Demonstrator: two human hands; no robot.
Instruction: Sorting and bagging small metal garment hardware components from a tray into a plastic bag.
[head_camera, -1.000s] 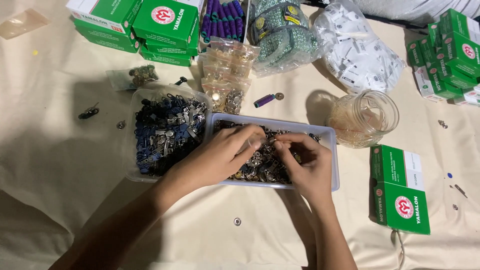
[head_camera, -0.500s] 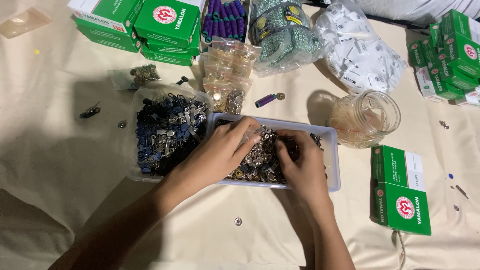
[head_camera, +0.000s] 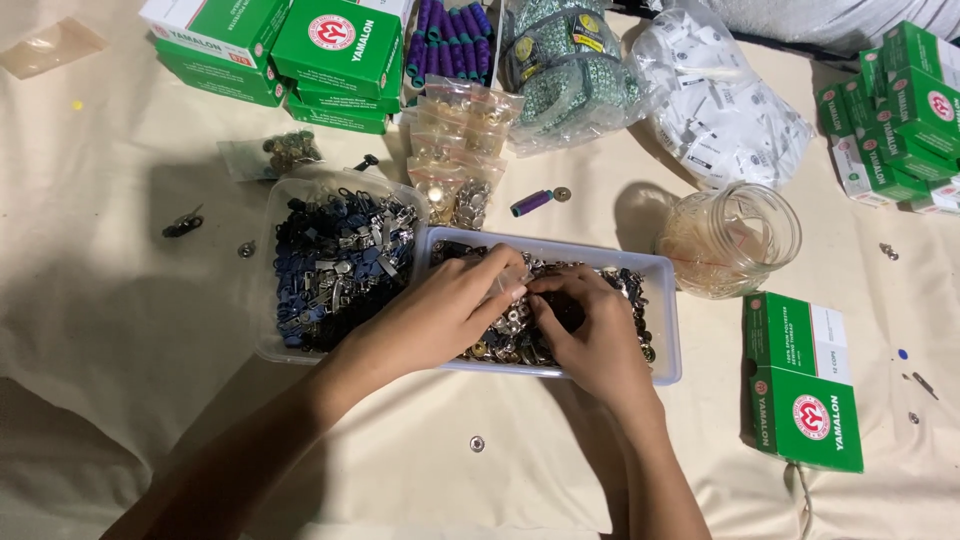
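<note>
Both my hands are inside a shallow clear plastic tray filled with small metal snap fasteners. My left hand reaches in from the left, its fingers curled on a small clear plastic bag. The fingertips of my right hand are pinched down among the fasteners, right against the left fingertips at the tray's middle. What sits between the right fingers is mostly hidden.
A clear tub of dark blue and silver zipper sliders touches the tray's left side. Right of the tray stand a glass jar and green boxes. More green boxes, bagged snaps and bagged white pieces lie behind. A loose snap rests in front.
My right hand has slid left through the fasteners to meet the left fingertips. The left hand has shifted slightly forward, with the clear bag now showing at its fingers.
</note>
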